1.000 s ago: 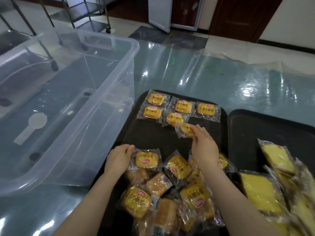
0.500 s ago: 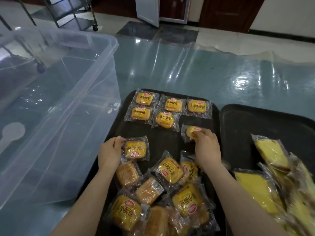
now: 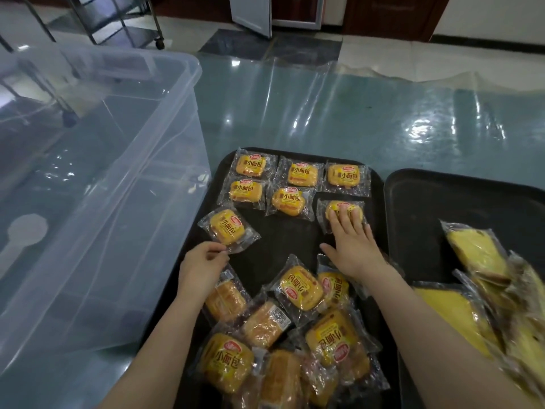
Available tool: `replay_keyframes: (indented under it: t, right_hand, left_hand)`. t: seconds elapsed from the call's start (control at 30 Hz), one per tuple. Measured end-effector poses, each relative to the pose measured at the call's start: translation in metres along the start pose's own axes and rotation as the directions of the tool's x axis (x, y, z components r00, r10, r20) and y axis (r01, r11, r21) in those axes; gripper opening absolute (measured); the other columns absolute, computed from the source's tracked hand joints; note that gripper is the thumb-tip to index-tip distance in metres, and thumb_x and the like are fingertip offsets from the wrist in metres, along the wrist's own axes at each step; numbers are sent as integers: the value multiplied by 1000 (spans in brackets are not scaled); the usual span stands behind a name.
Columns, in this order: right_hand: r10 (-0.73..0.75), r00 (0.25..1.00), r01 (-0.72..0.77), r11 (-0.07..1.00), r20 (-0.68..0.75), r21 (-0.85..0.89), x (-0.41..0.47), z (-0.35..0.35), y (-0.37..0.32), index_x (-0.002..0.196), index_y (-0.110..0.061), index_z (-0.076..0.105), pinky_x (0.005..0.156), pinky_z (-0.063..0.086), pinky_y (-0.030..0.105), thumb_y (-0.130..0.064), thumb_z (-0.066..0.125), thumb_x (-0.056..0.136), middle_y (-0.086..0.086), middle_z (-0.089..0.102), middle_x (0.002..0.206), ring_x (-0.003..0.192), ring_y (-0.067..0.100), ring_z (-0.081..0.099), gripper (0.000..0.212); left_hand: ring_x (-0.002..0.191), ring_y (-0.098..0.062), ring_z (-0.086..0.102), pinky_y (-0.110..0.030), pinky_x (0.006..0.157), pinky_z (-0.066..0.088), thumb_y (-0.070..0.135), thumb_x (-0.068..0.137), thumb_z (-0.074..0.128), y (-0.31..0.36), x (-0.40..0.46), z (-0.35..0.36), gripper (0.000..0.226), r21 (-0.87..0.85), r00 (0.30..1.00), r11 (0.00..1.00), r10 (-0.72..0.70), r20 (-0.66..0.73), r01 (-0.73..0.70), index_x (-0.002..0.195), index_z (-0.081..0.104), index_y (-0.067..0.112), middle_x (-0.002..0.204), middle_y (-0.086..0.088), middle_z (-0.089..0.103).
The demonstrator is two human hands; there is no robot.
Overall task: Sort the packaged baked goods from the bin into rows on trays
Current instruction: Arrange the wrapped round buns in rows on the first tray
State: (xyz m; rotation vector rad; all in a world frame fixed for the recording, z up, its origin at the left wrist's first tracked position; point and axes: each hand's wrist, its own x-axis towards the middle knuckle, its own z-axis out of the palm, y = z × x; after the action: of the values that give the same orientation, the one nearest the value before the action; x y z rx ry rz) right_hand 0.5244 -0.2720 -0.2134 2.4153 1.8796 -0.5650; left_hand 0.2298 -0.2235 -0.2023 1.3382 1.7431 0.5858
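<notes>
Wheeled metal rack (image 3: pixel 124 22) and open door (image 3: pixel 250 13) beyond plastic-covered table (image 3: pixel 324 113)

Bread packets (image 3: pixel 302 174): clear film, yellow-orange label, red oval logo, dark lettering. Trays (image 3: pixel 418 202): black. Cake slices (image 3: pixel 474 250): pale yellow with a brown crust, in clear wrap. Bin (image 3: pixel 118 160): clear, colourless plastic. Tabletop (image 3: pixel 354 113): blue-green under a glossy clear sheet.

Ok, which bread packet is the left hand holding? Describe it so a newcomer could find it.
On the left black tray, look below the two neat rows of bread packets. At its left edge lies one small bread packet, pinched at its corner by the left hand; it alone sits tilted.
</notes>
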Motion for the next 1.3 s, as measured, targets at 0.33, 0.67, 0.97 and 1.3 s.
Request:
replay_keyframes:
  t: [0.33, 0.67, 0.97, 1.3]
  right_hand:
    - [111, 937, -77, 991, -332, 113, -55, -10, -16, 143, -22, 41, 116, 22, 42, -31, 54, 94, 7, 30, 155, 144, 26, 18, 51]
    - [325, 921, -126, 771, -216, 624, -126, 21, -13, 142, -20, 32, 104, 42, 44, -25, 43, 99, 5, 42, 147, 132, 25, 44, 45]
    - [194, 967, -120, 920, -167, 374, -149, 40, -16, 154, -26, 11, 116, 4, 29, -32, 39, 101, -5, -7, 161, 146, 12, -9, 60]
    - [280, 935, -217, 937, -217, 275, -126, 9, -16, 146, -21, 34, 102, 37, 37, -43, 50, 94, 3, 40, 137, 126, 24, 36, 59]
  left_hand:
    - [120, -13, 48, -31, 101, 41, 8, 90, 55, 18, 10, -1, 37, 369, 883, 806, 457, 108, -462, 122, 58, 25, 141, 8, 42]
    - [145, -15, 4, -36, 114, 19, 11, 91, 56, 3, 11, 19, 59, 501, 846, 683, 464, 263, -531, 144, 36, 27, 158, 3, 13]
    - [143, -20, -14, -39, 112, 20, 39, 95, 47, -12, -13, 23, 75, 640, 879, 606, 374, 296, -473, 150, -4, 30, 158, -2, -13]
    - [142, -27, -20, -49, 113, -8, 57, 94, 28, -15, -7, 21, 74, 746, 871, 457, 338, 358, -484, 149, -12, 28, 156, -9, -20]
